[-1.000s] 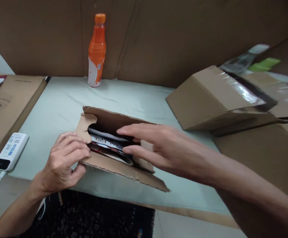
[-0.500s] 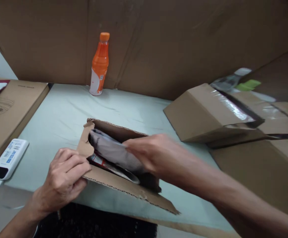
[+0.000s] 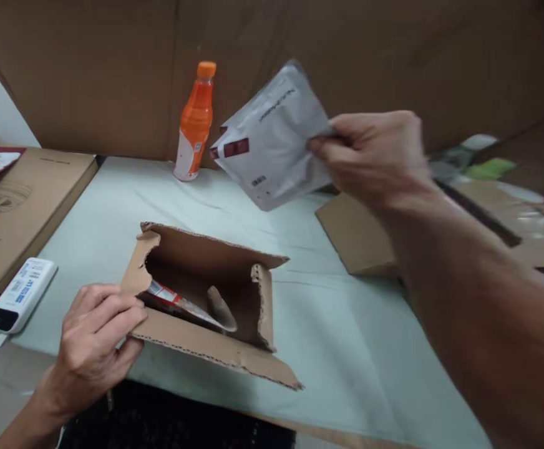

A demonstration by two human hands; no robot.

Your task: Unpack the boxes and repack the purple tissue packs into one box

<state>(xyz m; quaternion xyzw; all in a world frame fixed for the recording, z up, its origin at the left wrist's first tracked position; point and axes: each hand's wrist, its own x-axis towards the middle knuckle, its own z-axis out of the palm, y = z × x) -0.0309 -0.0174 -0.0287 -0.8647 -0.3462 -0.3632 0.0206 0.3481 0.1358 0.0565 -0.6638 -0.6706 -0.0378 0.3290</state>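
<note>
Two hands of ours are gripping: with the right hand [image 3: 375,156] we pinch a grey pouch [image 3: 276,149] by its edge, fingers closed, up in the air beyond an open cardboard box [image 3: 216,349]. With the left hand [image 3: 98,337] we clasp the box's near left corner on the surface [image 3: 328,337]. Inside, we see another packet [image 3: 188,307] along the near side.

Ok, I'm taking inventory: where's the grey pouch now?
In the head view, the grey pouch is at upper centre, held in the right hand, just right of the orange bottle.
</note>
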